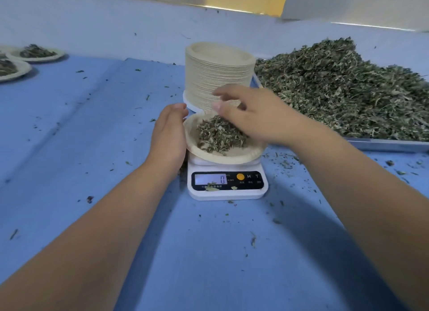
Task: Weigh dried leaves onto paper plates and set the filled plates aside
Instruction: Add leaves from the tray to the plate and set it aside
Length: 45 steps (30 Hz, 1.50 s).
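Steadying the paper plate (232, 158) from the head view, the left hand (170, 134) lay with straight fingers against its near-left rim, apparently to keep it seated on the scale (227, 185) just below both hands. The right hand (250, 115) hovered over the dried leaves (219, 136) on that plate, fingers loose and spread, gripping nothing visible, likely placed to adjust the portion. The display read 0, so the weighing looked unsettled. Just beyond the right hand's fingertips stood the plate stack (216, 76), and right of that hand the leaf heap (348, 90) filled a tray (383, 144), both within reach. Filled plates (37, 54) sat far left of the left hand on the blue counter (92, 124).
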### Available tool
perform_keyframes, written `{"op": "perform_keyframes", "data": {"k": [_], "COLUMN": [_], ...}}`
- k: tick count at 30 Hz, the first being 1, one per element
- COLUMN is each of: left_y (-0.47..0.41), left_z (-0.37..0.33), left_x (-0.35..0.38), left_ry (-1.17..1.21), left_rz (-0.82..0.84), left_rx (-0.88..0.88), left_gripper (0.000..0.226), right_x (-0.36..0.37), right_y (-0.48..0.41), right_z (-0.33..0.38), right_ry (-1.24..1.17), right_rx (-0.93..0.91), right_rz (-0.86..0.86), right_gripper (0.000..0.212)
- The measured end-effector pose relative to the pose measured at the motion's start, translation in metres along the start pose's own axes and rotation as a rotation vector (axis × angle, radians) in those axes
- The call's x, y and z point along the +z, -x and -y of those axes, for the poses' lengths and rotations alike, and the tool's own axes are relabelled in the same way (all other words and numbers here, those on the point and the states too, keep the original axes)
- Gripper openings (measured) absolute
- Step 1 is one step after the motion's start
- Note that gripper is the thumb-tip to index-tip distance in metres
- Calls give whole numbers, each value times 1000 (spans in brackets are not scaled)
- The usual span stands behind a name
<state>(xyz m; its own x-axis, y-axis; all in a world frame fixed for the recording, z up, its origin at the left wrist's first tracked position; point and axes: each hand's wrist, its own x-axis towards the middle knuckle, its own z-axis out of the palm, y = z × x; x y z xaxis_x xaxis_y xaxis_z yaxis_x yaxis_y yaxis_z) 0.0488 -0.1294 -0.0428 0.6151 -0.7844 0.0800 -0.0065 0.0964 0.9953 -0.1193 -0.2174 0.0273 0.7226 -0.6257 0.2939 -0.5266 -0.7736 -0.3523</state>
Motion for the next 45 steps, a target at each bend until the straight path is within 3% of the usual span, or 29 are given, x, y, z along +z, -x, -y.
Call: {"op": "perform_keyframes", "data": {"k": [3,5,9,16,22,27,39,45], "left_y": [0,0,0,2,1,0,2,-2], "left_z": [0,0,0,-2,-2,-2,-4,2], "left_x": [1,1,1,1,-1,-1,-4,-8], "left_ry": [-4,-17,-40,-39,-32,-31,-31,18], "left_rz": [5,10,21,22,30,37,29,14], "left_rx": [7,9,12,-5,-19,-31,-45,-73], "left_gripper": [27,26,28,30,33,36,33,41], "right_x": [-10,-13,-4,16,11,5,-4,-2], "right_y": [5,12,19,-3,-4,14,94,132], "right_z": [-27,-48,-82,-82,-79,-77,-61,-49], "right_ry": [-136,-70,334,741,835,843,879,661], "right_rx": [86,164,211,99,59,7,-28,30], "right_rz": [-206,-272,-26,383,509,461,176,133], "right_gripper": [43,28,32,55,52,41,37,39]}}
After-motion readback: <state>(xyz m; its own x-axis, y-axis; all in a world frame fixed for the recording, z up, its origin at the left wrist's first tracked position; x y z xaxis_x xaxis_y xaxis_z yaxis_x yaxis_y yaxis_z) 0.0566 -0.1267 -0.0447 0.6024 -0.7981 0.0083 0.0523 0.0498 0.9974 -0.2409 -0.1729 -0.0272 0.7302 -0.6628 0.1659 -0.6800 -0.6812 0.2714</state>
